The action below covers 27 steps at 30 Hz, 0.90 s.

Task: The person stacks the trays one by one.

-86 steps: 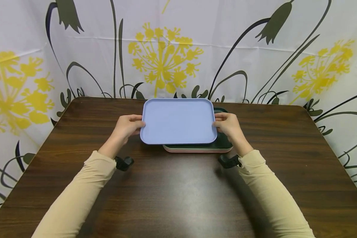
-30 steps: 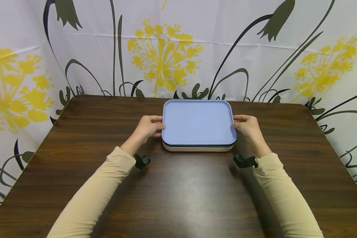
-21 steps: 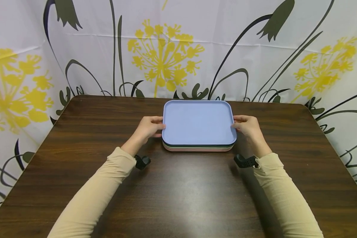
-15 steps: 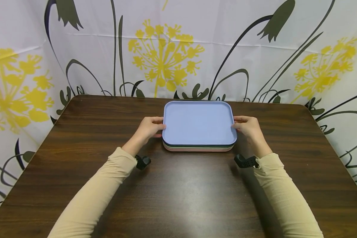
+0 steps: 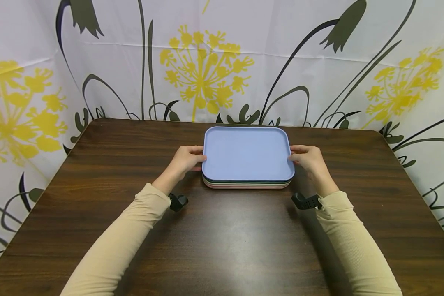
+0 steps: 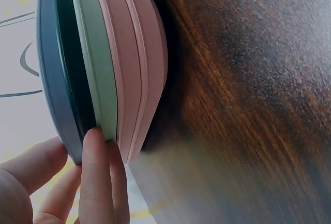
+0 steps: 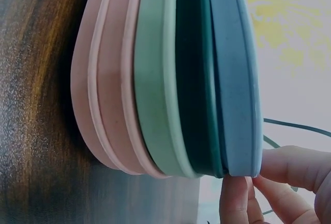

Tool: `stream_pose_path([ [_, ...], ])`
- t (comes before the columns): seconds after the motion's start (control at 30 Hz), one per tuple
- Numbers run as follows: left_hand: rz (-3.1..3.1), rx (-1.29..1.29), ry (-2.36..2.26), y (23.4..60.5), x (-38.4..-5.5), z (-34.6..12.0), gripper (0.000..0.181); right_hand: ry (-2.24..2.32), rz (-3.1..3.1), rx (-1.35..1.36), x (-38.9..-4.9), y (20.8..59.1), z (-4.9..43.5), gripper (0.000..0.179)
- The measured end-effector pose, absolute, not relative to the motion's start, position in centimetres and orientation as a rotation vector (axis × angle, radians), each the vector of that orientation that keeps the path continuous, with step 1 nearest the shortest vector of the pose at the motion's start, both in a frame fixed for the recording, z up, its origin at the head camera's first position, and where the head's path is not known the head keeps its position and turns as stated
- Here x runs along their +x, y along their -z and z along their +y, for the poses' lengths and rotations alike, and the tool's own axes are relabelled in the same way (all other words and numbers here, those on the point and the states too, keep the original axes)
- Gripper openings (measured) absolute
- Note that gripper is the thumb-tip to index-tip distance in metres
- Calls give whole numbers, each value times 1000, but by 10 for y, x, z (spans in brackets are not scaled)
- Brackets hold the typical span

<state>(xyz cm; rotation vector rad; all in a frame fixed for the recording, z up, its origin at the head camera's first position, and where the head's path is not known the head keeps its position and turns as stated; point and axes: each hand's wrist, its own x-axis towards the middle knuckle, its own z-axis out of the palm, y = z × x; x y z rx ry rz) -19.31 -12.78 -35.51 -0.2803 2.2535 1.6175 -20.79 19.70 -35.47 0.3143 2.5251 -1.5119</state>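
Observation:
A blue rectangular tray (image 5: 247, 153) lies on top of a stack, lined up with the trays beneath. Under it, the wrist views show a dark green tray (image 7: 195, 79), a light green tray (image 7: 155, 79) and two pink trays (image 7: 111, 84). At the stack's left end my left hand (image 5: 185, 159) holds the blue tray's edge, thumb at the rim, with other fingertips reaching down against the green trays' sides in the left wrist view. My right hand (image 5: 308, 158) pinches the blue tray's right end between thumb and fingers. The undersides are hidden.
The stack stands near the far edge of a dark wood-grain table (image 5: 229, 246). Behind the table hangs a white cloth (image 5: 281, 37) with yellow and grey-green flower prints. A black wrist strap (image 5: 306, 201) shows on the right arm, another on the left.
From left of the stack and above it, the blue tray has come right and down onto the stack, both hands moving with it. Over the last second it has settled only slightly.

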Motion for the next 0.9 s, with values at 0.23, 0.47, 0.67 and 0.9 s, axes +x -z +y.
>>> stream_pose_path([
  [0.23, 2259, -272, -1620, 356, -193, -128, 48, 1517, 2523, 323, -208, 355, 197, 45],
  [0.47, 2284, -260, -1607, 356, -193, -127, 48, 1553, 2496, 336, -207, 356, 197, 47],
  [0.67, 2308, -236, -1590, 356, -193, -127, 48, 1554, 2498, 335, -207, 358, 198, 46],
  [0.9, 2297, -237, -1592, 356, -192, -128, 49, 1561, 2496, 313, -208, 359, 199, 46],
])
